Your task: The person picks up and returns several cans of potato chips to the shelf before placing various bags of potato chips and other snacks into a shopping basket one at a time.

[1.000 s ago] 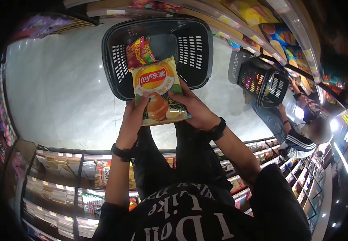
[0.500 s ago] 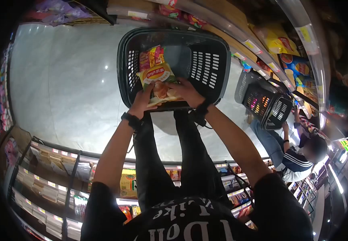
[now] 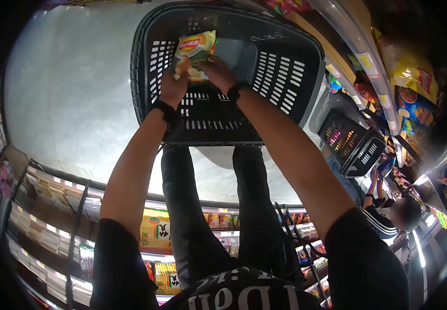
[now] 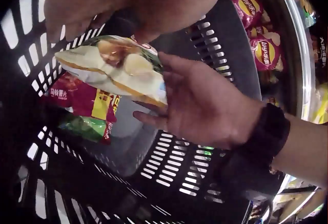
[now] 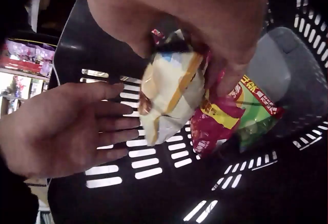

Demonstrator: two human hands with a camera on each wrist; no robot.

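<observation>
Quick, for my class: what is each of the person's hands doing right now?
Left hand: open, fingers straight, close beside the Lay's bag; whether it touches cannot be told.
Right hand: closed, holding that bag.

Shop aisle, shelves (image 3: 43,227) of packaged snacks, price tags (image 3: 366,64) along shelf edges, black shopping baskets (image 3: 296,57)

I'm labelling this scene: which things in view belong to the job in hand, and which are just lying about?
Part of the job:
Left hand
Right hand
Chip bag
Large basket
Red packet and green packet inside it

Just about:
Yellow bag on the shelf
Blue bag beside it
Second basket
</observation>
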